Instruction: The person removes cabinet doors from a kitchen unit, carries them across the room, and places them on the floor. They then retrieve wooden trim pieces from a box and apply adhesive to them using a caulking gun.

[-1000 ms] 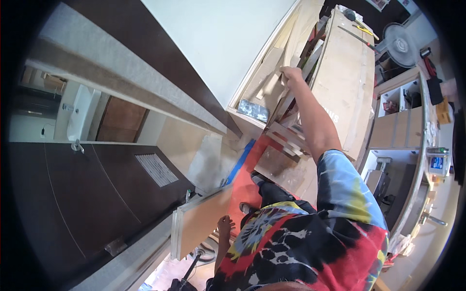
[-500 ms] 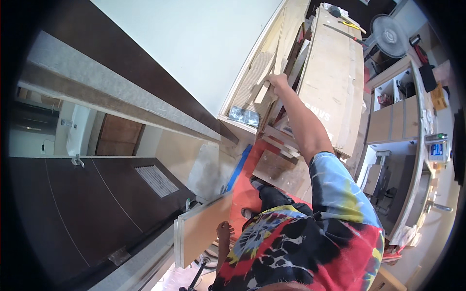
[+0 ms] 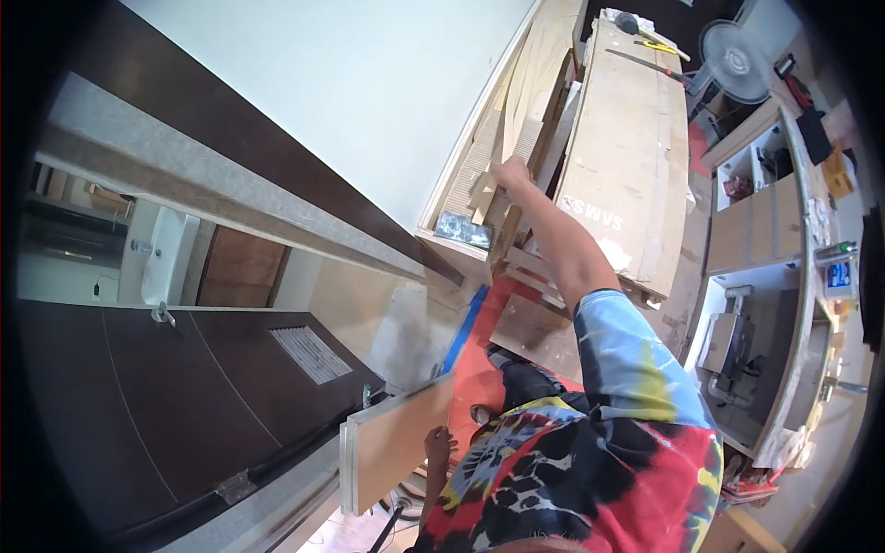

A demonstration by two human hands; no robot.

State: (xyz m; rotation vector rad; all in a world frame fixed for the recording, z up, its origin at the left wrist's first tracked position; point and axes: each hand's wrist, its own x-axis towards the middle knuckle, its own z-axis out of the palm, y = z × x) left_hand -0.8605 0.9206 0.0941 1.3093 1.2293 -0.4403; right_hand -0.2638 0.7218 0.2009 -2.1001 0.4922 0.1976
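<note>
My right arm reaches forward to the long tray-like ledge by the white wall. My right hand [image 3: 512, 173] is closed around the near part of some thin, pale wooden strips [image 3: 527, 92], which run away along the ledge. Short wood ends [image 3: 483, 195] stick out on the near side of the hand. Under the strips lies ribbed cardboard [image 3: 458, 187], with a dark, shiny, flat piece [image 3: 463, 229] at the ledge's near end. My left hand [image 3: 440, 444] hangs low beside an upright light-brown panel [image 3: 401, 442], fingers loosely apart and holding nothing visible.
Right of the ledge stands a long cardboard-covered surface [image 3: 631, 147], with a saw [image 3: 645, 63] and a yellow-handled tool [image 3: 656, 46] at its far end. A fan [image 3: 735, 62] and open cabinets [image 3: 751, 341] are farther right. A dark door [image 3: 212, 396] fills the lower left.
My right hand has come slightly nearer and left with the strips, which now lie closer together along the ledge. The whole view has shifted a little; my left hand still hangs by the panel.
</note>
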